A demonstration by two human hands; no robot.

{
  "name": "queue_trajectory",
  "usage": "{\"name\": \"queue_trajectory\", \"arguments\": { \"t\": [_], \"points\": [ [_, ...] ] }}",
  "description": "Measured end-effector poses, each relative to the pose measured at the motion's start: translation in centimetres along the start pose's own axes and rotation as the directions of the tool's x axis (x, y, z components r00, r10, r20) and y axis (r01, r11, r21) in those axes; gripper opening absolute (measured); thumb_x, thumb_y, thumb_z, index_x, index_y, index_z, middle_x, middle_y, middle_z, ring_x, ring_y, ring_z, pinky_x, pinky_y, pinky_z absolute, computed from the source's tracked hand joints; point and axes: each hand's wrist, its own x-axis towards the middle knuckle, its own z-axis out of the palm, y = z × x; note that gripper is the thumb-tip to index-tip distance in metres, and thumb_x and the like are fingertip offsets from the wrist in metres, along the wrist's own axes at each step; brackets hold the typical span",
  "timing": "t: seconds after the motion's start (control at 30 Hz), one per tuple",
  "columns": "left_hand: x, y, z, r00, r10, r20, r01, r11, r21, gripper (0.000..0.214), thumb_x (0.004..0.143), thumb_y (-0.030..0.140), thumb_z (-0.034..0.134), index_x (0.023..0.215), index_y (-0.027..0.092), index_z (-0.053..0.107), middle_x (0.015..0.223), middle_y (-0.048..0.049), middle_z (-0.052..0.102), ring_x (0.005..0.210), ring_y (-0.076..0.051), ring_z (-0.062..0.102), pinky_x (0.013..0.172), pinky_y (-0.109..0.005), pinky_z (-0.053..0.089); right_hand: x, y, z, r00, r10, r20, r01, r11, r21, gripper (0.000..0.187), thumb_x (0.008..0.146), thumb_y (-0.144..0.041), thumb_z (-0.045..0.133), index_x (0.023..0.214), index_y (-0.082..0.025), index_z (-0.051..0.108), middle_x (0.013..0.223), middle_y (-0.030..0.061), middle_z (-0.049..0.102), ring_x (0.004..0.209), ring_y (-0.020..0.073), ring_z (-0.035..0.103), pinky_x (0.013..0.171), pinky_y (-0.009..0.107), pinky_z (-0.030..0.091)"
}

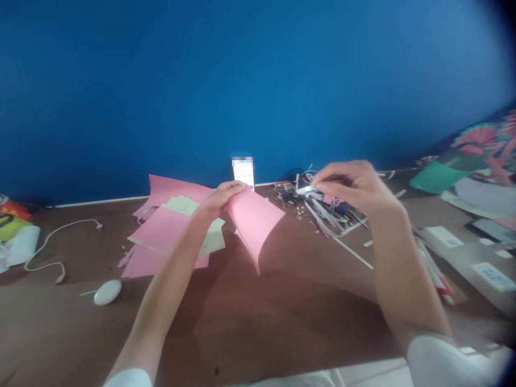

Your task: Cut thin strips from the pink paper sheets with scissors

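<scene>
My left hand (226,198) is closed on the upper edge of a pink paper sheet (258,217), which hangs bent above the brown table. Thumb and fingers of my right hand (350,183) are pinched together on a small whitish strip (305,190); its exact kind is blurred. Beneath that hand lies a tangled pile of paper strips (328,217). Left of the held sheet, pink sheets (157,231) and pale green paper (213,236) overlap on the table, partly hidden by my left forearm.
A lit phone (244,171) leans upright against the blue wall (258,80). On the left are a white cable (60,228) and a white oval object (107,292). A green container (437,174), pink folded paper fans (475,137) and red-and-white pens (441,285) are on the right.
</scene>
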Motion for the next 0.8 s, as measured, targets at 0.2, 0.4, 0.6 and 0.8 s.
{"name": "queue_trajectory", "arguments": {
  "t": [0.2, 0.4, 0.6, 0.8],
  "points": [
    [1.7, -2.7, 2.1, 0.987, 0.105, -0.122, -0.086, 0.984, 0.154, 0.032, 0.08, 0.048, 0.061, 0.093, 0.019, 0.067, 0.103, -0.0064, 0.066, 0.096, -0.02, 0.06, 0.079, -0.028, 0.045, 1.3, 0.9, 1.4, 0.966, 0.061, 0.253, -0.061, 0.998, -0.007, 0.023, 0.084, -0.025, 0.053, 0.085, -0.017, 0.075, 0.071, 0.0024, 0.068, 0.052, 0.0089, 0.049, 0.048, 0.024, 0.033],
    [2.4, -4.3, 0.2, 0.946, 0.082, -0.314, -0.055, 0.994, 0.095, 0.033, 0.079, 0.049, 0.061, 0.095, 0.02, 0.063, 0.095, -0.0061, 0.066, 0.085, -0.02, 0.062, 0.069, -0.027, 0.046, 1.0, 1.1, 1.4, 0.958, 0.14, 0.251, -0.135, 0.99, -0.035, 0.03, 0.083, -0.029, 0.058, 0.105, -0.017, 0.073, 0.045, -0.0056, 0.043, 0.041, 0.0061, 0.025, 0.043, 0.025, 0.018],
    [2.5, -3.8, -1.1, 0.938, 0.135, -0.318, -0.091, 0.985, 0.15, 0.036, 0.079, 0.049, 0.062, 0.096, 0.018, 0.065, 0.096, -0.0072, 0.066, 0.087, -0.019, 0.061, 0.073, -0.027, 0.046, 1.2, 1.7, 2.8, 0.973, 0.209, 0.098, -0.187, 0.963, -0.196, 0.032, 0.077, -0.035, 0.064, 0.104, -0.02, 0.073, 0.052, -0.0035, 0.047, 0.046, 0.0084, 0.037, 0.046, 0.024, 0.023],
    [1.7, -1.9, -2.1, 0.947, 0.092, -0.308, -0.039, 0.984, 0.172, 0.03, 0.078, 0.046, 0.063, 0.093, 0.019, 0.064, 0.082, -0.0038, 0.064, 0.067, -0.014, 0.058, 0.06, -0.024, 0.045, 2.0, 4.6, 4.9, 0.956, 0.284, 0.075, -0.241, 0.903, -0.355, 0.027, 0.072, -0.031, 0.062, 0.094, -0.021, 0.073, 0.075, 0.0027, 0.067, 0.07, 0.0183, 0.059, 0.059, 0.025, 0.037]
  ]
}}
